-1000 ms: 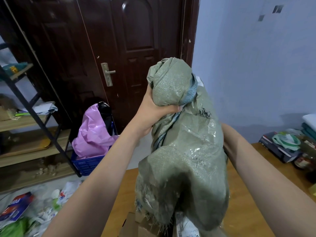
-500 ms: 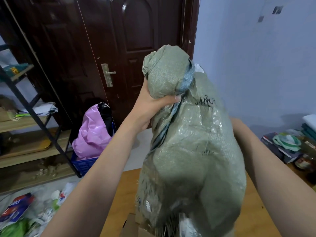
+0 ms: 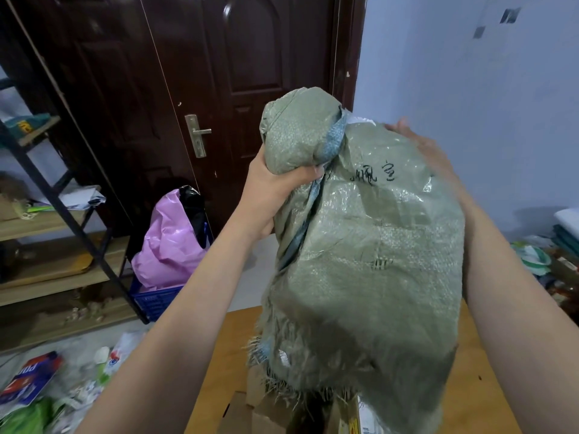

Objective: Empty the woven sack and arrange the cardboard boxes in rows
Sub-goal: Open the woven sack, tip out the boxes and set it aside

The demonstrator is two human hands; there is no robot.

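1. Upended above the desk (image 3: pixel 488 399), the woven sack (image 3: pixel 360 245) hangs from a left hand (image 3: pixel 275 189) clenched around its bunched end; the right hand (image 3: pixel 419 145) presses flat.
2. Cardboard boxes (image 3: pixel 260 411) emerging below could tumble off the desk edge.

Soft, even indoor light; glare on the sack (image 3: pixel 369 233) (its lower half shaded); wide-angle bending at the edges.

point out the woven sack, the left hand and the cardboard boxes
woven sack (image 3: pixel 369 261), head view, middle of its bulging green side
left hand (image 3: pixel 275 189), head view, back of the hand gripping the bunched end
cardboard boxes (image 3: pixel 260 411), head view, brown flap below the frayed mouth
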